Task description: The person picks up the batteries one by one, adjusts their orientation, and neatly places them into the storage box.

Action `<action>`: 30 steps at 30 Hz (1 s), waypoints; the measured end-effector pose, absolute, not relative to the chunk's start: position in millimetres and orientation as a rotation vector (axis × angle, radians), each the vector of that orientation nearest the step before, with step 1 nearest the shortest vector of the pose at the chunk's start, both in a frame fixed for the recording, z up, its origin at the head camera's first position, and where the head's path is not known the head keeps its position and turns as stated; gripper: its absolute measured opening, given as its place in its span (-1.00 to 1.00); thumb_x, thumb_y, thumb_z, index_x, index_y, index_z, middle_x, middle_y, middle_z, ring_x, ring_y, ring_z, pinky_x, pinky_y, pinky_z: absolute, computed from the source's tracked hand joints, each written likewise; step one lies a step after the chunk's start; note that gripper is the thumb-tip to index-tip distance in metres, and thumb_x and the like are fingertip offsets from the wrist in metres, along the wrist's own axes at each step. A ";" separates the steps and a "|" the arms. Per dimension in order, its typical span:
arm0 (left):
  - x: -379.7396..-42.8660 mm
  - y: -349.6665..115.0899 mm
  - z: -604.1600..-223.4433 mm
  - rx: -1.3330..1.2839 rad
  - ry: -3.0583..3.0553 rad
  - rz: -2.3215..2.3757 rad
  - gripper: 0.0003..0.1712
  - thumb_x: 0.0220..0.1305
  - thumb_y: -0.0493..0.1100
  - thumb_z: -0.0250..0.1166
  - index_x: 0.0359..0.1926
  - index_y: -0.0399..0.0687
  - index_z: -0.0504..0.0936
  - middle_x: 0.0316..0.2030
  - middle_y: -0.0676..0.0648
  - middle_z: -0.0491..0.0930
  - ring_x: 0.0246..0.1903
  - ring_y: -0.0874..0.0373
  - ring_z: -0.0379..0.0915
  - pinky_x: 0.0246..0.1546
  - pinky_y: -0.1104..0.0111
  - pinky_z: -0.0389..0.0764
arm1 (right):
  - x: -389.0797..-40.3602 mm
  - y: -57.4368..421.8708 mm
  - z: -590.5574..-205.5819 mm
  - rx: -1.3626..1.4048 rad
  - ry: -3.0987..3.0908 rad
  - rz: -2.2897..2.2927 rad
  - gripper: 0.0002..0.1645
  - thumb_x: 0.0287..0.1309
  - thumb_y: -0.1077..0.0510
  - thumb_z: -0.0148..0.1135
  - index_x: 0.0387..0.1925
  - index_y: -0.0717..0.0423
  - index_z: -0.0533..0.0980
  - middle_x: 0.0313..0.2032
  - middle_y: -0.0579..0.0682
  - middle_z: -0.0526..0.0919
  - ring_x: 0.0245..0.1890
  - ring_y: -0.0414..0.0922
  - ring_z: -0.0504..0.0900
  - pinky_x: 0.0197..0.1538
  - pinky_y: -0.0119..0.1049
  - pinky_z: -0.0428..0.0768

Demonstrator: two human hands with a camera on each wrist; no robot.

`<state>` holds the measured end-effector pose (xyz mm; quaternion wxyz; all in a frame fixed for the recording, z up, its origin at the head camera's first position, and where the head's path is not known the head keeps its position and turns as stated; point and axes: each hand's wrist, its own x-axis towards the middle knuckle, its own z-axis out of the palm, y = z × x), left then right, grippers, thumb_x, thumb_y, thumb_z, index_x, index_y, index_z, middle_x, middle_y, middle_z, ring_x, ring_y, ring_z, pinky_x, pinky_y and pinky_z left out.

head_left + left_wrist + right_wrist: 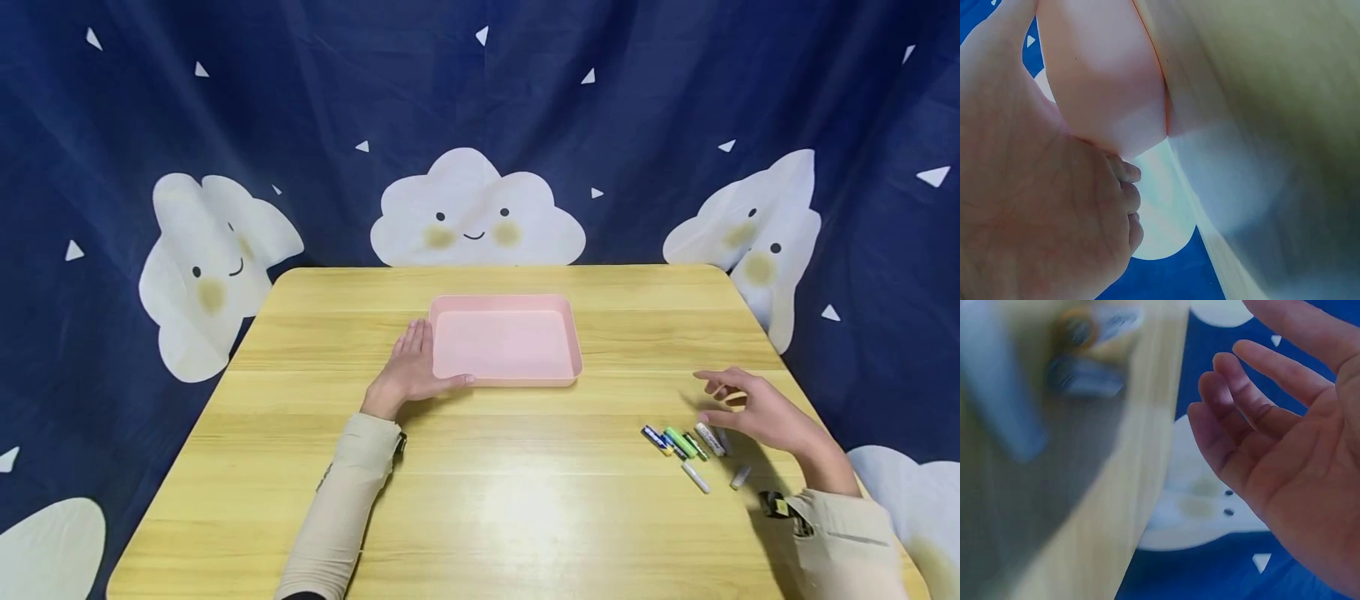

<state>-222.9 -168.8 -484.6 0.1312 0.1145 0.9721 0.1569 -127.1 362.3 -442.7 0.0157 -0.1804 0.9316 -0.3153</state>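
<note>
A shallow pink tray [505, 382] lies on the table. My left hand [411, 367] rests against its near left corner, fingers straight along the left side and thumb along the front. In the left wrist view, the palm [1035, 206] sits close against the tray's wall [1110, 81]. To the right is a small cluster of batteries, among them a green one [681, 442], a blue one [655, 439] and a silver one [709, 439]. Over their far right side hovers my right hand [765, 408], fingers loosely bent and nothing between them; its wrist view shows blurred batteries [1088, 375] beside it.
A thin white stick-like piece [695, 477] and a small pale cylinder [740, 477] lie just nearer than the cluster. The wooden table [480, 467] has rounded far corners. Behind it hangs a dark blue curtain [315, 100] with white clouds.
</note>
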 end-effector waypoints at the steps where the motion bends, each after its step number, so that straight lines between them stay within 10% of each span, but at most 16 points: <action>1: -222.6 -168.9 -484.0 0.337 2.824 0.466 0.65 0.03 0.76 0.11 0.62 -0.34 -0.42 0.65 -0.35 -0.42 0.67 -0.19 -0.55 0.67 -0.06 -0.27 | -125.2 365.8 -445.1 -0.553 2.894 -0.974 -0.29 0.08 0.25 0.56 0.25 0.40 0.52 -0.11 0.12 0.64 -0.21 -0.39 0.54 -0.19 -0.41 0.63; 30: -223.7 -169.4 -483.9 0.342 2.824 0.460 0.63 0.05 0.74 0.12 0.62 -0.34 -0.39 0.66 -0.34 -0.41 0.67 -0.18 -0.54 0.67 -0.06 -0.22 | -99.8 406.6 -482.7 -0.559 2.728 -1.141 -0.45 0.06 0.36 0.51 0.13 0.41 0.60 -0.32 -0.10 0.51 -0.31 -0.23 0.37 -0.30 -0.50 0.38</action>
